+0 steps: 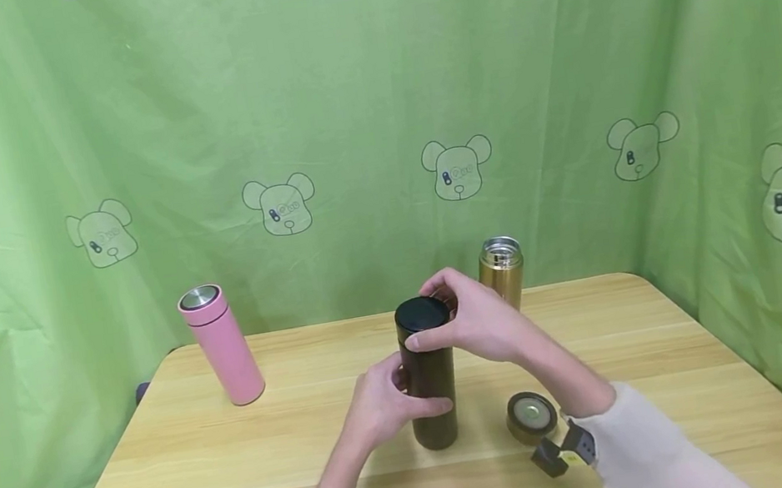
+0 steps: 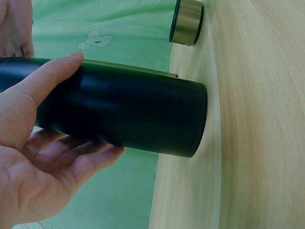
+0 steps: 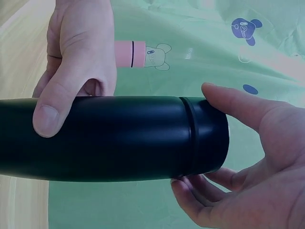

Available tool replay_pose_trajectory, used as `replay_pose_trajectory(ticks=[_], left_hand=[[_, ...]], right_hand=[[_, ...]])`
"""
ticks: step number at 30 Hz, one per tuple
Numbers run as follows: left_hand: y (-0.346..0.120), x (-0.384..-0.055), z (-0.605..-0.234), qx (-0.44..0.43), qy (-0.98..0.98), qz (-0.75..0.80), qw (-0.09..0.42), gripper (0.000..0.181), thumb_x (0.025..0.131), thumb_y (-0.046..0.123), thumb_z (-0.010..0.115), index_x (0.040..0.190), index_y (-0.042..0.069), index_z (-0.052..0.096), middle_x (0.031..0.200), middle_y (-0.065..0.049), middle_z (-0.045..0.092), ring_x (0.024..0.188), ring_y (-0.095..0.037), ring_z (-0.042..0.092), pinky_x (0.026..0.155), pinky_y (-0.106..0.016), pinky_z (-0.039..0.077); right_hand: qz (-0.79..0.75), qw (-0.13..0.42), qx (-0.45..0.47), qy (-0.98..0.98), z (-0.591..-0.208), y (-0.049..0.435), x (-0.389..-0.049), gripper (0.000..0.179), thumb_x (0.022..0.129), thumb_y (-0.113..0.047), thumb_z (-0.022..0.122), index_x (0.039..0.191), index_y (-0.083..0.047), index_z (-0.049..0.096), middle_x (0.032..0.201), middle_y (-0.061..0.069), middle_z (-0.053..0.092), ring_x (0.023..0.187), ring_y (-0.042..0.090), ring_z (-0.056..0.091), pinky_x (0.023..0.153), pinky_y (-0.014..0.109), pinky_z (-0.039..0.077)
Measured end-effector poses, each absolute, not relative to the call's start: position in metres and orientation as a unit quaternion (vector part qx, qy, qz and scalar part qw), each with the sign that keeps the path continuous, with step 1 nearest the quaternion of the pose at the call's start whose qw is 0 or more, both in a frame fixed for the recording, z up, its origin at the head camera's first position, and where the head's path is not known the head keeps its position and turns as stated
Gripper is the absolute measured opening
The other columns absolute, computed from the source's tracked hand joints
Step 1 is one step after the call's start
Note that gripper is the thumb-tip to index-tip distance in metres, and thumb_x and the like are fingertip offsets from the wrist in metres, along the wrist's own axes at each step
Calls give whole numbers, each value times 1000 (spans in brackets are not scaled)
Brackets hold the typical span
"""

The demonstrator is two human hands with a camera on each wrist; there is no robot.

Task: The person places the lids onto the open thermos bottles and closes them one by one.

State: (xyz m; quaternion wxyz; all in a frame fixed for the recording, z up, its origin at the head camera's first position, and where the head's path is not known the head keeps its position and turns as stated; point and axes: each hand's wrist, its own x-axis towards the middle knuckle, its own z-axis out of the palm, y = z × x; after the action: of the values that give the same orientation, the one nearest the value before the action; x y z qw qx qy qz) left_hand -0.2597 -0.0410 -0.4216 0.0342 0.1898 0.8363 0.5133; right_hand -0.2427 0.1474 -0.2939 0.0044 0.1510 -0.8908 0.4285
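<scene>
A black thermos flask (image 1: 429, 373) stands upright on the table in the head view, its black lid (image 3: 209, 136) in place with a thin seam below it. My left hand (image 1: 379, 404) grips the flask's body around the middle, thumb across the near side. At the top, my right hand (image 1: 481, 319) holds the lid between thumb and fingers. Behind that hand is a gold thermos flask (image 1: 504, 273) without its lid, its steel neck bare. A loose gold lid (image 1: 531, 415) with its inner side up lies to the right of the black flask.
A pink thermos flask (image 1: 227, 348) with its lid on stands at the left back of the wooden table (image 1: 189, 468). Green curtain (image 1: 356, 114) with bear prints hangs behind the table and along both sides.
</scene>
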Motion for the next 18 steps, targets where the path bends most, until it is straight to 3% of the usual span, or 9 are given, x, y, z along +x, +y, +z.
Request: replay_pose_trajectory(ticks=[7,12,18], left_hand=[[-41,-261,-422,189,834,517,36,62,67,43,93,122,27,67,110,6,76,104,-13,71,93,-40,57],[-41,-261,-422,188,833,519,35,61,67,43,93,120,27,68,109,6,76,103,-12,71,93,-39,57],[-40,-261,-423,185,834,518,37,63,67,44,93,121,26,67,110,5,76,103,-12,71,92,-39,57]], right_hand=[[421,-21,192,-886,-288,153,-242,89,80,-40,85,153,-15,40,147,15,52,136,39,50,111,58,43],[447,-54,209,-868,-286,157,-242,84,83,-25,83,154,-11,40,150,16,52,142,37,46,117,57,37],[453,-74,198,-866,-285,158,-242,73,88,-21,78,151,-8,45,146,18,56,136,34,53,113,52,45]])
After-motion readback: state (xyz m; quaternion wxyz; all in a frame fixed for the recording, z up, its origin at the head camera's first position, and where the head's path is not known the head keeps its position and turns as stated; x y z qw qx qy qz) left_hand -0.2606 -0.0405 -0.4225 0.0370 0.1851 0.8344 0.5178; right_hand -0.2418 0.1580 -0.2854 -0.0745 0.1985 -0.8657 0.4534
